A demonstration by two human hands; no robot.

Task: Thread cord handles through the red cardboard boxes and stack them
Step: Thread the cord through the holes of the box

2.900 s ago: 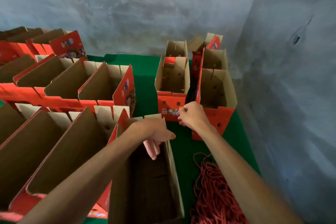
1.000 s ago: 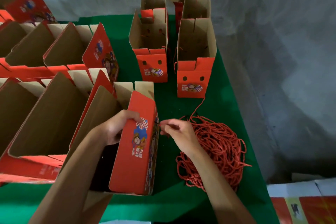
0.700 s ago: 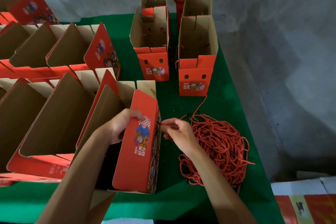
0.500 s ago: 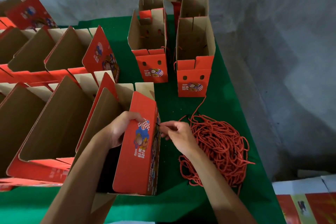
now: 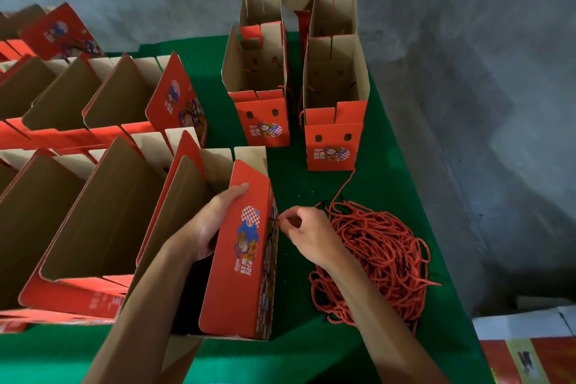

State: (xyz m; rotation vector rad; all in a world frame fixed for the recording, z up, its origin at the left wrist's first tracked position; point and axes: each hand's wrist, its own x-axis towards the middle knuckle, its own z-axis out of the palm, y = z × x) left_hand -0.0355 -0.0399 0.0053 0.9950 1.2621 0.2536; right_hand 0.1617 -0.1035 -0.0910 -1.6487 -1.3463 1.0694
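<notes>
Cord end pinched at the side of the open red box (image 5: 240, 252) on the green table (image 5: 383, 184).

The right hand (image 5: 307, 235) pinches a dark cord tip (image 5: 273, 219) against the box's right face; the left hand (image 5: 212, 224) grips that box's near wall, thumb on the red outside, fingers inside. Just right of the box lies the red cord pile (image 5: 378, 262). Beyond the box stand two upright finished boxes (image 5: 333, 134); left of the box, rows of open boxes (image 5: 93, 196) lean together.
</notes>
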